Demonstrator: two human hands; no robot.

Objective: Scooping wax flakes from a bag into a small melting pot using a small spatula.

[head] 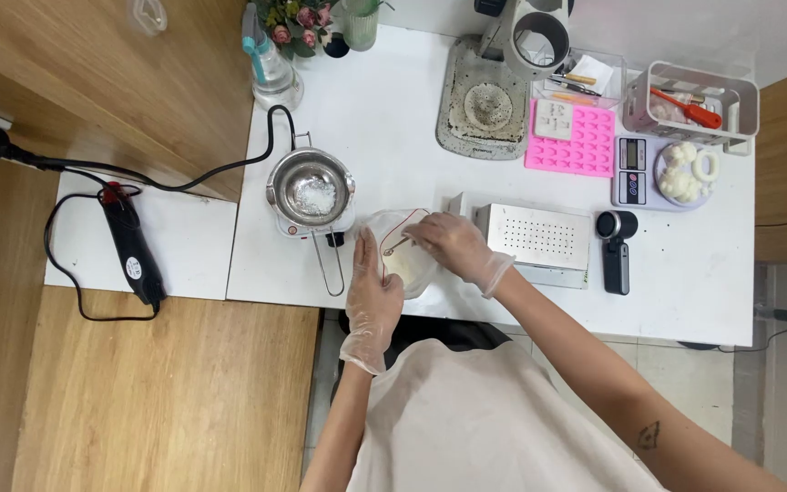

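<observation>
On the small white shelf left of the counter we see a black heat gun (132,248) with its looped cord. On the white counter (393,109), near its left edge, a shiny round steel melting pot (310,189) holds pale flakes, its wire handle reaching toward the front edge. Just right of it, at the front edge, lies a clear crinkly plastic bag (404,260) with a red zip line and a whitish filling. Our left hand (373,293), in a thin clear glove, curls around the bag's left side, fingers closed on the film. Our right hand (453,246), gloved too, pinches a small spoon (397,246) at the bag's mouth. Beside it sits a boxy perforated metal unit (539,237); farther back, a pink silicone mould (574,141) and a digital scale (653,171) bearing white rounded pieces.
</observation>
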